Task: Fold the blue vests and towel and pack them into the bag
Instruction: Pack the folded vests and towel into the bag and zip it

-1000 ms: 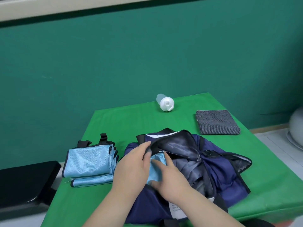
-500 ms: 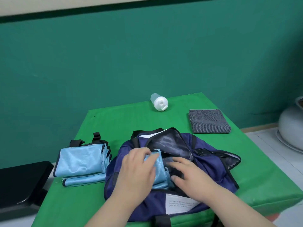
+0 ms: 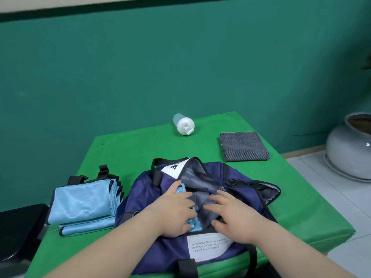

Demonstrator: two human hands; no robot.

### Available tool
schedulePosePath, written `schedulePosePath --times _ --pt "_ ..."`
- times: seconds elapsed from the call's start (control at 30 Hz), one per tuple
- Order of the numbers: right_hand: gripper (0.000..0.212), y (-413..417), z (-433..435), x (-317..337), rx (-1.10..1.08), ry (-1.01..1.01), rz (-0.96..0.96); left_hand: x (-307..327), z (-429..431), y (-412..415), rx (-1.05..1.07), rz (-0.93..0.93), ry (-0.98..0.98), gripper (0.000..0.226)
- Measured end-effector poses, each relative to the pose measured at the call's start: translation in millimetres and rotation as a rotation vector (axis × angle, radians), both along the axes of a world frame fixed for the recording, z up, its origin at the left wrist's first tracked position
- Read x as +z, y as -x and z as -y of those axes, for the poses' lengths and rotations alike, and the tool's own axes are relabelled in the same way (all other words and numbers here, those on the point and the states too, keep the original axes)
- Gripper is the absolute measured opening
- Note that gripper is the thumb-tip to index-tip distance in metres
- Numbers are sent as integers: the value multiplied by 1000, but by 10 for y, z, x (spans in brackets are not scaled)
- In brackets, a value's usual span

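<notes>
Both hands pressed a vest into the open bag, low in the centre of the frame.

The left hand lay flat, fingers spread, on a folded light-blue satin vest inside the navy fabric duffel bag; the right hand, open-palmed, rested just right of it on the grey lining. More folded vests were stacked at lower left on the green desk, and a grey folded towel lay at centre right.
</notes>
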State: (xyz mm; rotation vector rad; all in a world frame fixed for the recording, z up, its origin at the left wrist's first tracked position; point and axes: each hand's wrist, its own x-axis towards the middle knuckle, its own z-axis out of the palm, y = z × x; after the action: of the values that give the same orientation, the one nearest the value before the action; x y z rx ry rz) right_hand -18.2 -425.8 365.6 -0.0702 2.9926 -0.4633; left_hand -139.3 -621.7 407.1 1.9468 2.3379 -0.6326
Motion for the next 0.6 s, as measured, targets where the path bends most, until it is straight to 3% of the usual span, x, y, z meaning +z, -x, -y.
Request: schedulePosePath --times 0.1,0.23,0.33,0.53,0.6 --pt "76 16 6 -41 8 -60 36 -55 -11 30 -74 20 44 42" --pt "58 -17 -15 -77 -18 -94 87 -146 -11 88 -114 18 62 45" --pt "52 -42 -28 -77 -38 -105 142 -179 -7 118 -93 28 69 47" --pt "54 -71 -123 29 -97 -117 239 -189 122 232 27 96 58 64" --pt "58 -79 -127 63 -85 -132 245 -170 147 220 18 103 39 60"
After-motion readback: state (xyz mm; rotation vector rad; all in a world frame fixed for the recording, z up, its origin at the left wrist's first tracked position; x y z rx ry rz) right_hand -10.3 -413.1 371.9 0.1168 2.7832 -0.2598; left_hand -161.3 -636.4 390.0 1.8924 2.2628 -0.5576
